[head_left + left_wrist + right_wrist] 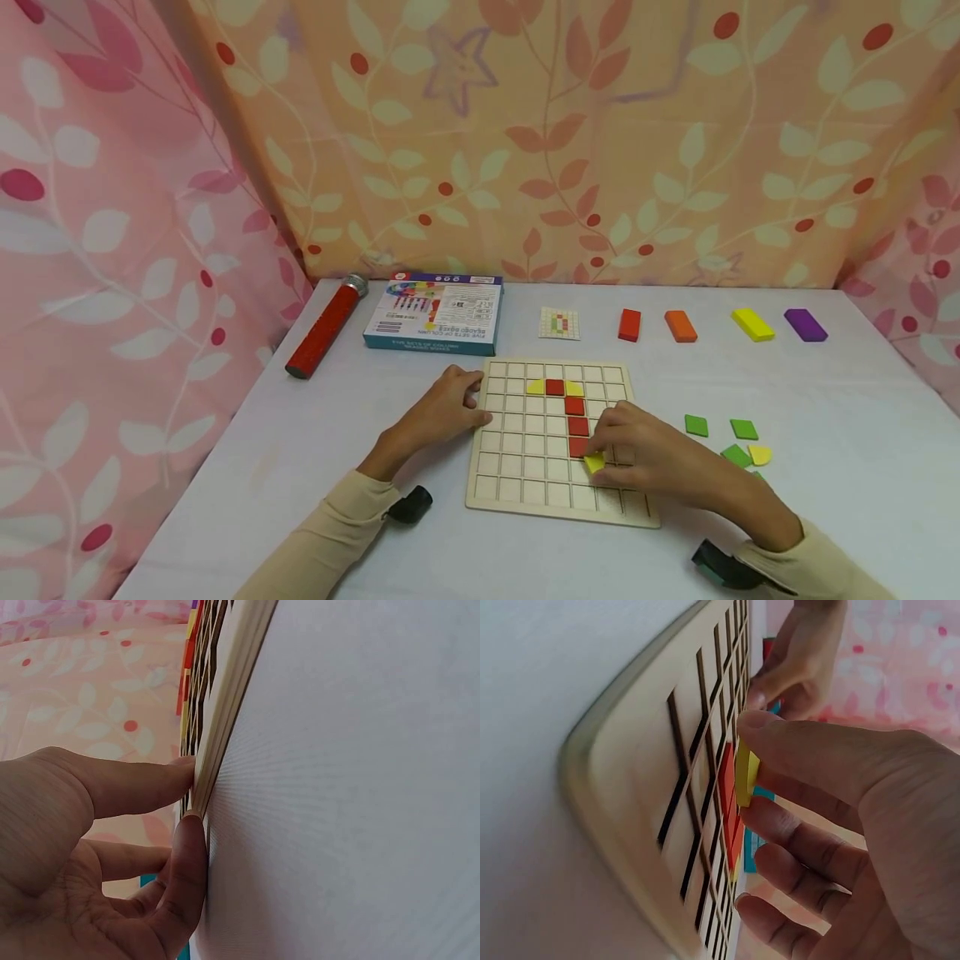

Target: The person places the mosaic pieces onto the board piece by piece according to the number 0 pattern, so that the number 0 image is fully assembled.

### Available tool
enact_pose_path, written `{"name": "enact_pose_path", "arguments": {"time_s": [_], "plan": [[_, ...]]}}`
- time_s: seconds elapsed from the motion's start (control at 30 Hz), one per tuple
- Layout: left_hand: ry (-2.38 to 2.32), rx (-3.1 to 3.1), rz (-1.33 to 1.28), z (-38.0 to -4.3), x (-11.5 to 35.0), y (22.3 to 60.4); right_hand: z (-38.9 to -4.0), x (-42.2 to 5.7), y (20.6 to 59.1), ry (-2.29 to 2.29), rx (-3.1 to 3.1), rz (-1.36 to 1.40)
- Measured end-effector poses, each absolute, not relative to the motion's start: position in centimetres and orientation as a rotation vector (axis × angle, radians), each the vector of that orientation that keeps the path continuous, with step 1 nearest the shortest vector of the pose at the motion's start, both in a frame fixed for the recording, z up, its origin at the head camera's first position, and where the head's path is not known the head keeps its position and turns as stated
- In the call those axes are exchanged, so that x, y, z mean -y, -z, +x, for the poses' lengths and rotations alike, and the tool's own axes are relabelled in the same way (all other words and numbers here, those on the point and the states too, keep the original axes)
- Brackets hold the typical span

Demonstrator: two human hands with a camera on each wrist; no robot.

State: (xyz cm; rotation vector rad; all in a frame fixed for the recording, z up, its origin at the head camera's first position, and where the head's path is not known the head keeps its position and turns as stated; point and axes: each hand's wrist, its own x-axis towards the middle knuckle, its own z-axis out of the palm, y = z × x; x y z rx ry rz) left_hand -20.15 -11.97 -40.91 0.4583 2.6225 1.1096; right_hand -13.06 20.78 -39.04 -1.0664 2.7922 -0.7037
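Observation:
A wooden grid board (525, 492) lies flat before me. My left hand (444, 407) holds its left edge, the thumb on the top face and a finger against the side, as the left wrist view shows. Between right thumb and fingertips, my right hand (648, 454) pinches a yellow tile (746, 772) over the lower right cells, just below the lowest red tile (577, 447). Several red tiles form a bent line on the grid. At its top, a red tile (555, 387) sits between two rounded yellow tiles, one left (536, 387) and one right (573, 389).
Right of the board lie loose green tiles (696, 426) and a rounded yellow tile (760, 455). Behind stand a pattern card (559, 323) and red (630, 325), orange (681, 327), yellow (753, 325) and purple (806, 325) blocks. A box (435, 317) and red tube (326, 329) lie back left.

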Motion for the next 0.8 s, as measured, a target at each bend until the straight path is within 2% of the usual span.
{"name": "enact_pose_path", "arguments": {"time_s": [0.27,0.8], "plan": [[-1.107,-2.623,0.436,-20.1,11.8,40.7,-13.3,-19.0,39.2,0.705,-2.767,-1.072],[-1.101,-2.627,0.430,-20.0,11.8,40.7,-13.4,-19.0,39.4,0.692,-2.756,-1.026]]}}
